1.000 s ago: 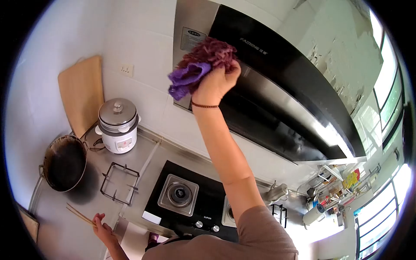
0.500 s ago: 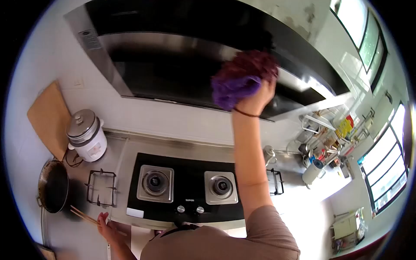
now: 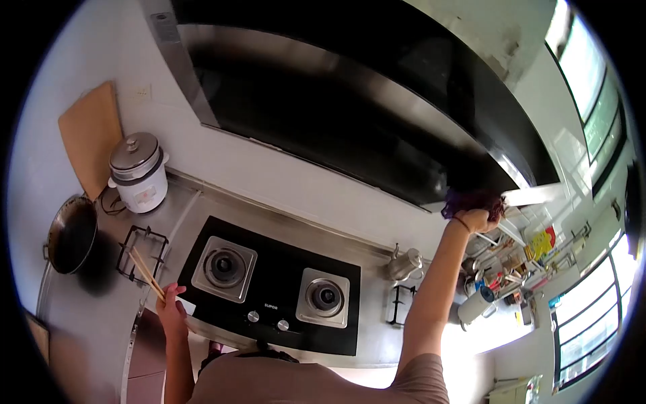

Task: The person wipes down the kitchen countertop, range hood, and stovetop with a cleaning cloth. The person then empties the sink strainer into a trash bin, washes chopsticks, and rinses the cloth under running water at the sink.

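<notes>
My right hand (image 3: 479,221) is closed around a crumpled purple cloth (image 3: 463,205) at the lower right corner of the black range hood (image 3: 316,114). Part of the cloth is in the hood's shadow, and whether it touches the surface I cannot tell. Low on the left, my left hand (image 3: 173,311) grips a pair of wooden chopsticks (image 3: 144,268), their free ends slanting up and left. Beyond those ends stands a black pot support (image 3: 143,254) on the counter. The gas hob (image 3: 274,276) lies between my arms, its two burners bare of supports.
A rice cooker (image 3: 145,190), a cutting board (image 3: 91,138) and a dark wok (image 3: 73,236) stand at the left wall. Right of the hob are a metal kettle (image 3: 405,264), another pot support (image 3: 397,305), a white jug (image 3: 475,306) and crowded utensils (image 3: 515,276).
My right hand has carried the cloth rightward and down along the hood to its corner. My left hand has risen with the chopsticks, which now point more upward. The view has also turned.
</notes>
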A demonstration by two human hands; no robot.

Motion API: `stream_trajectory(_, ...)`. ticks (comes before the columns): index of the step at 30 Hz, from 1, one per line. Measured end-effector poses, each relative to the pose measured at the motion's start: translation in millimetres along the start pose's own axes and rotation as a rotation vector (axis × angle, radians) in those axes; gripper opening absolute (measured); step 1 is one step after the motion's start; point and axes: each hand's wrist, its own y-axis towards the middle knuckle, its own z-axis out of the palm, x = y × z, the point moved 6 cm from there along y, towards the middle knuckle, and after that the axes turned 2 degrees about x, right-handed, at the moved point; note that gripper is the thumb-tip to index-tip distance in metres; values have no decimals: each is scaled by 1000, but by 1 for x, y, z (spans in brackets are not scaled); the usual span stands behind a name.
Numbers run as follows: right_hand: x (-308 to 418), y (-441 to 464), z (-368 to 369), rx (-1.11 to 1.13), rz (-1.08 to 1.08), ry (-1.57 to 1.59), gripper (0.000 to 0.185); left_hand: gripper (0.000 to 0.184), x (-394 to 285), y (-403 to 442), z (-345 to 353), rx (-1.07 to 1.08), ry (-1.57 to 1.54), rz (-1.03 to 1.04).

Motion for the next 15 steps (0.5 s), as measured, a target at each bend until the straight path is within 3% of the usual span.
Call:
stream_trajectory(6, -19, -154, 68, 263, -138, 29, 43, 18, 2, 15, -63, -152, 13, -7)
stream_trajectory(8, -6, -211, 107, 396, -328, -327, 43, 19, 0, 24, -81, -185, 16, 9)
stream_trajectory(10, 4, -273, 149, 644, -449, -491, 42, 18, -1, 30, -97, -222, -43, 73)
stream_trajectory(12, 11, -334, 192, 964, -742, -537, 37, 18, -2, 36, -110, -251, -51, 78)
stream_trajectory(15, 12, -403, 242, 1126, -749, -469, 38, 19, 6, 45, -135, -326, -69, 73)
